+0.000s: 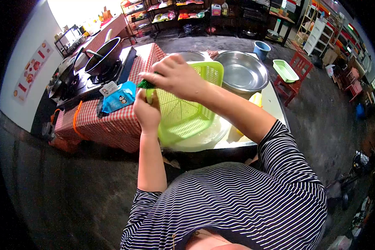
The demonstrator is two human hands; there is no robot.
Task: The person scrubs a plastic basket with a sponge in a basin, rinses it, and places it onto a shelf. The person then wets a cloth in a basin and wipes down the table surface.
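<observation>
A light green plastic basket [177,118] with perforated walls is tipped on its side above the worktop. My left hand [147,112] is closed around the basket's near-left edge. My right hand [177,77] reaches across over the same edge, its fingers bent around a dark green scrubber [146,84]. The scrubber touches or nearly touches the rim beside my left hand; whether it is a brush or a pad I cannot tell. Below the basket, a basin of cloudy water [214,133] is partly hidden. A wide steel basin [242,73] stands behind to the right.
A blue packet [120,99] lies on the red checked cloth [91,125] at left, near the stove with a dark wok [104,56]. Something yellow [256,99] sits under my right forearm. A red chair [298,68] holds a pale green tray [285,71]; a blue bucket [261,49] stands behind.
</observation>
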